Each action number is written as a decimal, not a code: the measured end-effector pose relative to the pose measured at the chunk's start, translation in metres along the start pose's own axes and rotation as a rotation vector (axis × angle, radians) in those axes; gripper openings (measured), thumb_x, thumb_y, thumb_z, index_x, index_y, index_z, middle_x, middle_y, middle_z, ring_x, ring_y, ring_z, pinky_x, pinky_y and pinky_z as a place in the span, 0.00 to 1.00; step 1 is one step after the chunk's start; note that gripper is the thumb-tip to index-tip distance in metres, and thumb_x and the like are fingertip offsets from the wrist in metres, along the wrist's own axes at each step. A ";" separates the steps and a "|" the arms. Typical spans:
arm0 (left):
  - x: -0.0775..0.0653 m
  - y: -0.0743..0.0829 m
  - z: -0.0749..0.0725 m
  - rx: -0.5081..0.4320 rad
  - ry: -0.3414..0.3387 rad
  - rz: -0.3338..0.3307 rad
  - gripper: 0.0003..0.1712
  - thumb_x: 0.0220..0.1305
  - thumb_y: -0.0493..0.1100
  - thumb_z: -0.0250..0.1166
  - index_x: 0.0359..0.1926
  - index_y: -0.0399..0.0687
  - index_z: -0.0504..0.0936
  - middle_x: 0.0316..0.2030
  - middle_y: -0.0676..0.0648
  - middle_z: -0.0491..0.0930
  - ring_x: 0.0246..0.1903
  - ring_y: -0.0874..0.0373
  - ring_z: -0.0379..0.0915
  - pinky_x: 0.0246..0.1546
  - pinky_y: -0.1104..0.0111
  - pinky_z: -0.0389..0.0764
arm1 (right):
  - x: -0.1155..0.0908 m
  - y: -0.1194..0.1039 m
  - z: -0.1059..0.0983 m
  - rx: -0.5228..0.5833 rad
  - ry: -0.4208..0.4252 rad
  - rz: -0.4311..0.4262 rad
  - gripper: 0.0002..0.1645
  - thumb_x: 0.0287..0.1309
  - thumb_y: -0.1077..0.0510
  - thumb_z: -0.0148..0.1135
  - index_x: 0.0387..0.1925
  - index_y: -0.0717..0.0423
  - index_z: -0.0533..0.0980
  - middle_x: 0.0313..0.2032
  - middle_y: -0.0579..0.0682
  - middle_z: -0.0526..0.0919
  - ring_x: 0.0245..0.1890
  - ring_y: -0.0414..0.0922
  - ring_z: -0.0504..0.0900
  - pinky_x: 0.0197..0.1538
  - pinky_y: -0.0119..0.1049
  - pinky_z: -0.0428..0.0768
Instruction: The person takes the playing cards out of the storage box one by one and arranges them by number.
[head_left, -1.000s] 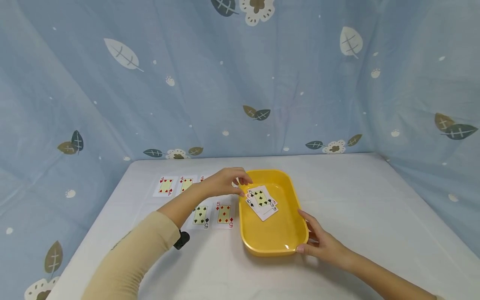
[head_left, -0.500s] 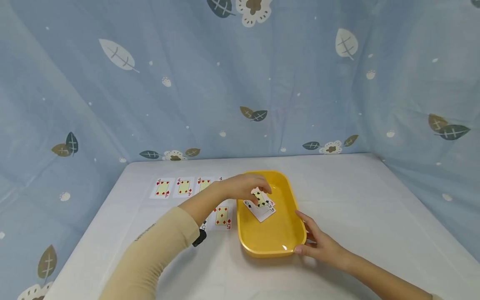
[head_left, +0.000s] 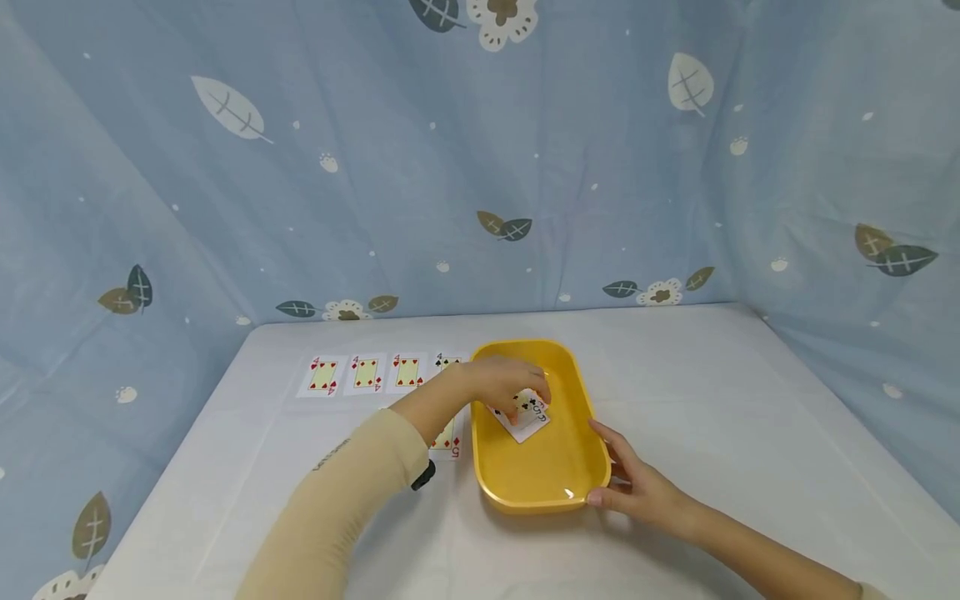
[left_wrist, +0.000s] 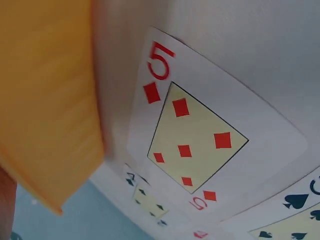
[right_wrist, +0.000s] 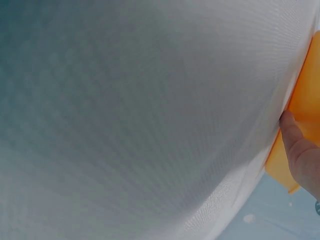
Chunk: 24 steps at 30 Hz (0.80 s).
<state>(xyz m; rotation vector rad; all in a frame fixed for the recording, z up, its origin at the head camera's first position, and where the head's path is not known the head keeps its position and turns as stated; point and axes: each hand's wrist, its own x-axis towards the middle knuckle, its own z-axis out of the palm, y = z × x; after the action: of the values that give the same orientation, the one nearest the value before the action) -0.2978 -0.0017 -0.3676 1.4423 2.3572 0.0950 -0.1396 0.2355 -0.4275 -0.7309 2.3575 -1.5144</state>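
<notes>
In the head view, my left hand (head_left: 510,385) reaches down into a yellow tray (head_left: 528,487). Its thumb and fingers straddle the loose pile of playing cards (head_left: 528,427) there, with a gap between them and the fingertips right at the cards. The hand covers much of the pile, though a white corner shows. My right hand (head_left: 645,492) grips the tray's near right corner, thumb low at the front and fingers along the right side. A finger (right_wrist: 298,145) lies against the tray's outer wall in the right wrist view.
Left of the tray, playing cards lie face up in rows on the white tablecloth (head_left: 255,467). The far row holds fours, such as the four of hearts (head_left: 323,377). Nearer is a five of diamonds (left_wrist: 185,140), close beside the tray. A patterned blue curtain (head_left: 360,167) hangs behind.
My left hand has moved right and down from the tray's left rim to the cards inside. The right hand keeps its hold on the tray; the view shifts slightly.
</notes>
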 end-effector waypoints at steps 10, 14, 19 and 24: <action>0.007 0.000 0.001 0.137 -0.076 -0.112 0.36 0.49 0.40 0.75 0.59 0.60 0.72 0.57 0.56 0.71 0.47 0.62 0.68 0.52 0.71 0.72 | 0.001 -0.001 0.000 0.005 -0.020 -0.022 0.49 0.61 0.61 0.60 0.71 0.62 0.39 0.62 0.78 0.56 0.56 0.71 0.69 0.50 0.48 0.79; 0.013 -0.001 0.002 0.162 -0.057 -0.103 0.37 0.45 0.42 0.77 0.58 0.60 0.73 0.54 0.56 0.72 0.47 0.62 0.68 0.54 0.72 0.71 | 0.000 0.002 -0.001 -0.005 -0.008 -0.008 0.50 0.61 0.61 0.61 0.71 0.62 0.39 0.63 0.78 0.55 0.56 0.70 0.69 0.50 0.48 0.79; 0.019 -0.002 0.003 0.232 -0.063 -0.086 0.38 0.39 0.45 0.79 0.55 0.59 0.75 0.50 0.56 0.72 0.46 0.62 0.68 0.53 0.73 0.71 | -0.001 0.005 -0.003 -0.022 -0.002 -0.023 0.50 0.61 0.60 0.61 0.71 0.63 0.38 0.64 0.79 0.52 0.56 0.71 0.68 0.50 0.49 0.78; 0.019 -0.004 0.004 0.234 -0.055 -0.132 0.32 0.39 0.47 0.79 0.48 0.57 0.76 0.42 0.56 0.70 0.40 0.61 0.67 0.42 0.75 0.72 | -0.001 0.002 -0.003 -0.013 -0.018 -0.041 0.50 0.61 0.61 0.61 0.71 0.64 0.38 0.64 0.81 0.49 0.56 0.72 0.67 0.50 0.49 0.78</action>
<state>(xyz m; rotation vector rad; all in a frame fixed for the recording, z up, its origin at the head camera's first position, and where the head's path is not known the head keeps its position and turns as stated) -0.3074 0.0122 -0.3780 1.3654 2.4757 -0.2599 -0.1405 0.2385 -0.4281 -0.7973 2.3551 -1.5037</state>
